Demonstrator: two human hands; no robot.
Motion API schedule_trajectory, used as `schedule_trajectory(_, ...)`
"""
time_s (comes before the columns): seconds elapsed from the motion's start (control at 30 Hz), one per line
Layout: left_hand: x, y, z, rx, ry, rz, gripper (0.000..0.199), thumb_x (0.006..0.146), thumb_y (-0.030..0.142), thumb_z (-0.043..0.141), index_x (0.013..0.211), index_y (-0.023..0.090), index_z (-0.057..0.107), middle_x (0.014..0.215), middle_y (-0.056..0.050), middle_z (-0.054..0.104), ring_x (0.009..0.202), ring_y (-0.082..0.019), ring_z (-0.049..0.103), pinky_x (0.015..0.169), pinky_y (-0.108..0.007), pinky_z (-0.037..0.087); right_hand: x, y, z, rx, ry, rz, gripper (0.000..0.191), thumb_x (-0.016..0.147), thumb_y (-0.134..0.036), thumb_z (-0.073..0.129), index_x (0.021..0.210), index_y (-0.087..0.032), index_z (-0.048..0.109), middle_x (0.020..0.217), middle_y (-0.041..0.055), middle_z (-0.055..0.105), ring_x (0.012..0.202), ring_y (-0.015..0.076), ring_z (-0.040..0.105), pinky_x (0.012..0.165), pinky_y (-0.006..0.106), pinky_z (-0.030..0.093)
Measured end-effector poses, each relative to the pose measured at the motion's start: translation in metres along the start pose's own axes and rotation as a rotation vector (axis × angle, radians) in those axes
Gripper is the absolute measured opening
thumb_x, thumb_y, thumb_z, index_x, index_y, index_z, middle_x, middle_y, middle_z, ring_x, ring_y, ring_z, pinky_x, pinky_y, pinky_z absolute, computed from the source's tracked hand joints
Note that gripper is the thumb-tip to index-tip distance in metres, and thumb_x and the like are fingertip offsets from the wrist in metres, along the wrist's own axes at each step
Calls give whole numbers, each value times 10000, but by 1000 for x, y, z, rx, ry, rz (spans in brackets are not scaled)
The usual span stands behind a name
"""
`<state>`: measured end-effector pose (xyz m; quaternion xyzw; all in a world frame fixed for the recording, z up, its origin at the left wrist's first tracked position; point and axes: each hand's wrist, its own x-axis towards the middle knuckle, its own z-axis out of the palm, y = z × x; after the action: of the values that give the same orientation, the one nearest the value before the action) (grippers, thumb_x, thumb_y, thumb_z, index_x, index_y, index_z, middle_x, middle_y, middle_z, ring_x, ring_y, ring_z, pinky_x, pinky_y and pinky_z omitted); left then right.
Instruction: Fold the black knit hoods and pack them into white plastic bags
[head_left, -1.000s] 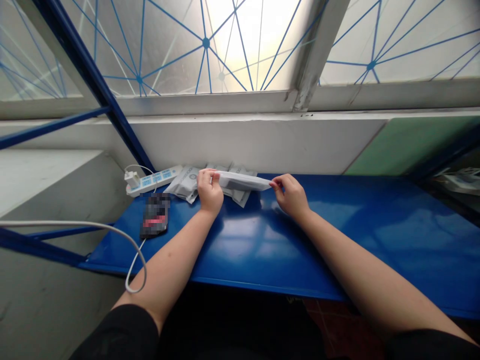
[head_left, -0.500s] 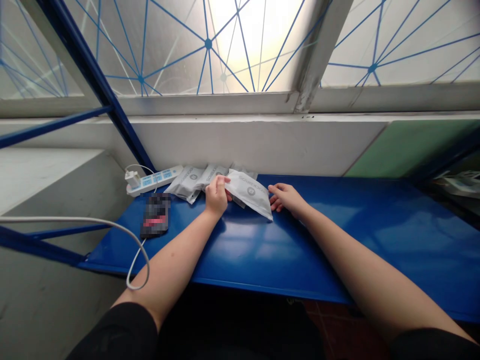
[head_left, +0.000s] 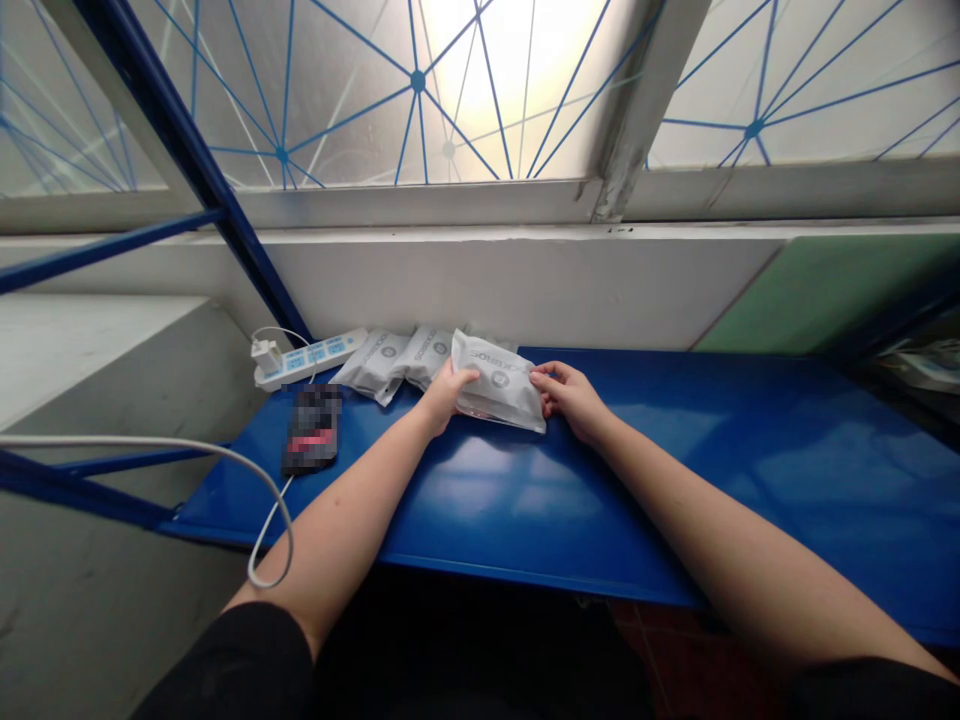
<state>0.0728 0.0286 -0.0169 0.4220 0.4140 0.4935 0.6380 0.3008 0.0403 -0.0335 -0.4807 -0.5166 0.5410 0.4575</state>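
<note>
Left hand (head_left: 441, 402) regripped, thumb now on face, pinching bag (head_left: 491, 385) at 12 o'clock over desk (head_left: 675, 450); right hand (head_left: 577, 400) now closer, fingers apparently pinching its 3 o'clock edge; so both ends look supported.

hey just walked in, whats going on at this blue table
A person is handling a packet over the table. The left hand grips its left end, thumb on top; the right hand is at its right edge, though a firm pinch is hard to tell. Other packets lie toward the wall, next to a power strip.
</note>
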Motion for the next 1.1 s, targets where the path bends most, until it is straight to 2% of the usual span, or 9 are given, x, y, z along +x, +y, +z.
schedule_trajectory(0.1,-1,4,0,-158,-8,22,669,705,213,681,1356,254,530,1173,-85,708,953,-280,712,729,-412,630,5,4,-1,72,32,-59,450,732,-481,786,1020,-215,565,705,-32,591,542,109,528,462,212,444)
schedule_trajectory(0.2,2,7,-3,-298,-20,11,580,722,200,650,1297,193,575,1166,-114,714,1003,-294,708,775,-431,630,9,8,-3,-35,141,-136,486,747,-535,740,1070,-232,540,866,14,629,680,158,595,540,257,493)
schedule_trajectory(0.33,4,10,-4,-365,-14,1,502,752,194,619,1252,170,595,1196,-123,706,1024,-290,706,781,-413,629,3,6,-5,-341,313,-512,372,832,-511,684,1047,-227,576,1012,82,642,867,223,619,729,360,546)
schedule_trajectory(0.43,4,8,-1,-344,19,31,546,759,187,633,1298,208,549,1199,-97,701,982,-252,713,749,-363,620,-7,2,-4,-629,205,-831,209,882,-436,674,928,-235,637,1084,98,621,1000,264,595,903,453,511)
schedule_trajectory(0.5,5,4,0,-294,32,69,598,753,191,666,1327,228,505,1180,-85,700,925,-225,714,694,-320,606,-11,3,-2,-814,116,-930,150,889,-393,685,896,-243,673,1187,109,604,1121,307,549,992,523,451)
schedule_trajectory(0.6,7,-2,1,-133,45,108,626,753,262,728,1323,213,472,1069,-79,707,740,-183,694,553,-261,545,-10,9,0,-946,46,-942,123,918,-348,659,1001,-269,704,1334,111,555,1201,336,502,1022,577,409)
schedule_trajectory(0.7,10,-8,1,7,66,129,599,766,386,758,1271,188,504,941,-54,693,589,-142,635,463,-231,462,-5,14,-2,-891,5,-942,126,955,-321,605,1018,-252,689,1336,122,539,1168,306,535,1011,548,440)
schedule_trajectory(0.87,13,-13,1,116,63,156,574,765,470,776,1197,155,567,797,-25,668,528,-125,599,435,-220,406,0,15,-5,-753,-1,-913,125,972,-316,569,953,-224,653,1263,126,546,1121,275,583,985,485,500)
schedule_trajectory(1.1,10,-16,3,202,11,209,431,831,475,701,1094,144,615,706,-20,661,480,-123,578,414,-219,373,-3,13,-5,-828,1,-974,144,909,-367,680,987,-247,692,1202,115,571,1019,262,610,924,470,524)
